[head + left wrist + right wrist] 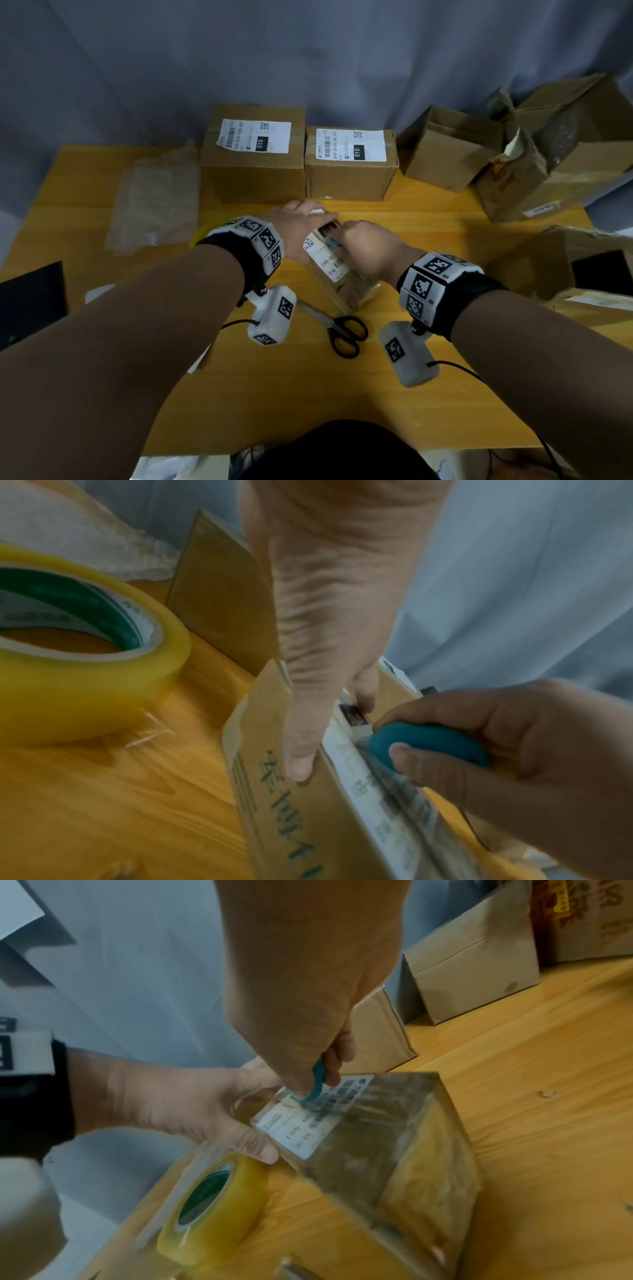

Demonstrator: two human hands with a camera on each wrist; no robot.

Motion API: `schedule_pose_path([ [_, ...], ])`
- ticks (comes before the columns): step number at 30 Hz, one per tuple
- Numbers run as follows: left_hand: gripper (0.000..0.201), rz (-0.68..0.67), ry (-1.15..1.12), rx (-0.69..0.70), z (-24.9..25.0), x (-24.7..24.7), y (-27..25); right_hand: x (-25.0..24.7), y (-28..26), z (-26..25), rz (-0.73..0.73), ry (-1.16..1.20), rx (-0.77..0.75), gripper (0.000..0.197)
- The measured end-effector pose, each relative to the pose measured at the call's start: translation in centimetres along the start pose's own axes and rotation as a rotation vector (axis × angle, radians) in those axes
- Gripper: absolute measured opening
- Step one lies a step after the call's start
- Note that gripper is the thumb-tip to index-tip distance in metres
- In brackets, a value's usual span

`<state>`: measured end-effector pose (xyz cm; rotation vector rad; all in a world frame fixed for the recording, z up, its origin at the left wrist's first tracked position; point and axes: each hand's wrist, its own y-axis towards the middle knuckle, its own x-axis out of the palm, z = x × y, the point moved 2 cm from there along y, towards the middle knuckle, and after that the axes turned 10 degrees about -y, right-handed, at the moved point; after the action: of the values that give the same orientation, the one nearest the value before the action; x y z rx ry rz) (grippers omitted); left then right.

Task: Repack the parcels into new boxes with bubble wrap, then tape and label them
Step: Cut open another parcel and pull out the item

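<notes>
A small brown parcel (346,287) wrapped in clear tape, with a white label on top, lies at the middle of the wooden table (428,394). My left hand (305,219) grips its far end, thumb on one side (301,761) and fingers on the other. My right hand (363,243) pinches a small teal cutter (333,242) and holds it down on the label. In the right wrist view the cutter (316,1083) touches the label on the parcel (394,1137) next to the left hand (205,1104). In the left wrist view the cutter (428,739) sits on the taped seam.
A yellow tape roll (212,1204) lies just left of the parcel, black scissors (342,329) in front of it, bubble wrap (154,202) at the far left. Two labelled boxes (253,154) (351,164) stand behind. An open box (448,147) and torn boxes (555,147) crowd the right.
</notes>
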<state>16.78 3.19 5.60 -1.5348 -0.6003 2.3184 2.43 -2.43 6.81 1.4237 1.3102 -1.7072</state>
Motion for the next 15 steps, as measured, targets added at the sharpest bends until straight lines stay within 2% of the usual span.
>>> schedule_pose_path([
  [5, 0.1, 0.036, 0.108, -0.012, 0.7, -0.5, 0.6, -0.1, -0.9, 0.8, -0.041, 0.089, 0.054, 0.023],
  [15, 0.1, 0.037, 0.237, -0.055, 1.6, -0.9, 0.8, 0.1, -4.1, 2.3, -0.09, 0.143, 0.086, 0.025],
])
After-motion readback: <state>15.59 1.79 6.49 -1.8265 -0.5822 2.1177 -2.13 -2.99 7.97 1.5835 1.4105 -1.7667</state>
